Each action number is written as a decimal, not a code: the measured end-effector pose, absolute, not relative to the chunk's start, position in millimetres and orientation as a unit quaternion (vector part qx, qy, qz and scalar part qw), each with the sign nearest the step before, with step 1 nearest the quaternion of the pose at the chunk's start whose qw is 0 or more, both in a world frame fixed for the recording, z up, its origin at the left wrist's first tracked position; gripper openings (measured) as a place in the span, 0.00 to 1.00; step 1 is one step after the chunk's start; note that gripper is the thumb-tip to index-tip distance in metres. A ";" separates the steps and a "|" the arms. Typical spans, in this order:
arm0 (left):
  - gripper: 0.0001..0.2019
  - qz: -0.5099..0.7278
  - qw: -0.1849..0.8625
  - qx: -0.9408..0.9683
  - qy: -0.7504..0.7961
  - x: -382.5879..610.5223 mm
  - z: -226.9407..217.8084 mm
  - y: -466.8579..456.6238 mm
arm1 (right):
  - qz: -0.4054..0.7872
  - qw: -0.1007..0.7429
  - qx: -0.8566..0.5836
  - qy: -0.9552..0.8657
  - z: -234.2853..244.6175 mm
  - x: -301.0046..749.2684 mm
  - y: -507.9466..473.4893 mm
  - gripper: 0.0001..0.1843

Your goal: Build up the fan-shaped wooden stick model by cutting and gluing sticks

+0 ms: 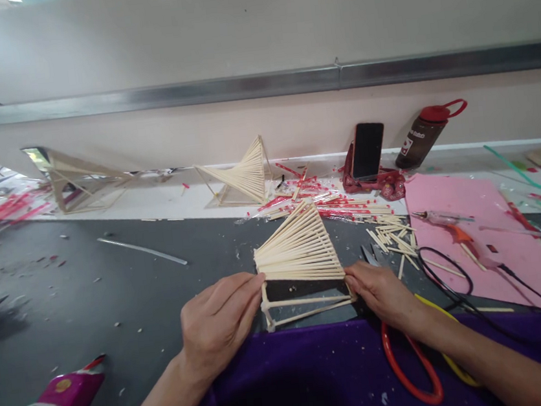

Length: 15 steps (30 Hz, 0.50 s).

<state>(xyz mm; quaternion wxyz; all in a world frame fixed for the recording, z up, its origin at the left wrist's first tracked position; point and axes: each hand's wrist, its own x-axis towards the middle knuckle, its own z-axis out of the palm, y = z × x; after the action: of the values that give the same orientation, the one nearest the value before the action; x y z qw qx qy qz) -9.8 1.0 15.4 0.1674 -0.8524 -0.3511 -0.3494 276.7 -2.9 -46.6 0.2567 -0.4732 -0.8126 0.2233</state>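
Purple cloth (309, 374) lies nearest; your left hand (218, 323) and right hand (383, 291) pinch the fanned-stick frame (300, 252) at opposite ends, apparently steadying it.

Bare tabletop (114, 292) left of the stick frame (298, 252); loose sticks (391, 236) and black cable (420, 263) close at right.

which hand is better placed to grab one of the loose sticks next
Right, probably. The right hand pinches the stick model at its right corner, and the loose sticks lie just beyond that hand. The left hand holds the model's left end, so the model stands between it and them.
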 end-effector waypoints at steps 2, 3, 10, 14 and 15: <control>0.07 -0.346 0.166 -0.854 -0.350 -10.0 15.0 1.2 | 0.221 0.254 -0.469 -0.816 -48.1 276.3 -2.2 0.14; 0.07 -0.345 0.164 -0.855 -0.351 -10.3 14.5 1.2 | 0.221 0.251 -0.467 -0.818 -49.0 276.2 -1.8 0.15; 0.08 -0.344 0.156 -0.855 -0.356 -11.1 12.1 0.1 | 0.214 0.230 -0.473 -0.823 -50.4 274.7 -0.1 0.17; 0.08 -0.345 0.157 -0.853 -0.357 -10.9 12.8 -0.6 | 0.223 0.227 -0.476 -0.820 -49.2 274.0 -0.1 0.16; 0.08 -0.344 0.155 -0.854 -0.358 -10.8 12.9 -0.7 | 0.223 0.227 -0.477 -0.819 -49.3 274.0 -0.1 0.16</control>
<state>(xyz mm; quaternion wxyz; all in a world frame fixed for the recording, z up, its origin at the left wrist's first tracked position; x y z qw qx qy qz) -10.8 -0.7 12.9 0.1547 -0.8542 -0.3575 -0.3444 274.0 -0.1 -49.3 0.2274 -0.4774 -0.8188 0.2234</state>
